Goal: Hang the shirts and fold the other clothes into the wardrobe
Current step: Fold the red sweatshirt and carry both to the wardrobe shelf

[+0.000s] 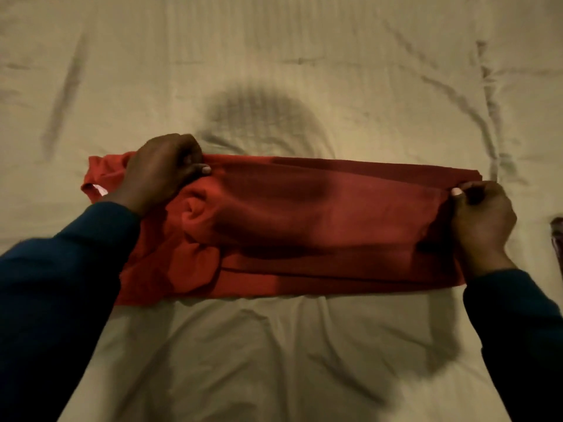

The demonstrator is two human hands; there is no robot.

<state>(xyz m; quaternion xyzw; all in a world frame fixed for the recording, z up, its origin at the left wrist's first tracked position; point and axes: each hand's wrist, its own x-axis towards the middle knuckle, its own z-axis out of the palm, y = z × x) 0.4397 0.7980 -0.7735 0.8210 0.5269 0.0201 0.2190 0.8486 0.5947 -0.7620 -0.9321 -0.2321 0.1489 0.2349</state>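
A red garment [304, 220] lies across the bed as a long folded band, running left to right. My left hand [161, 172] pinches a fold of its cloth near the left end, where a collar or sleeve bunches out beyond my fingers. At the right end my right hand [481, 214] pinches the upper corner of the band between thumb and fingers. Both arms wear dark blue sleeves. The cloth between my hands sags a little and shows a rolled lump left of centre.
A cream, wrinkled bed sheet [274, 71] covers the whole surface around the garment. A dark patterned item [557, 236] peeks in at the right edge of the view. No wardrobe or hanger is visible.
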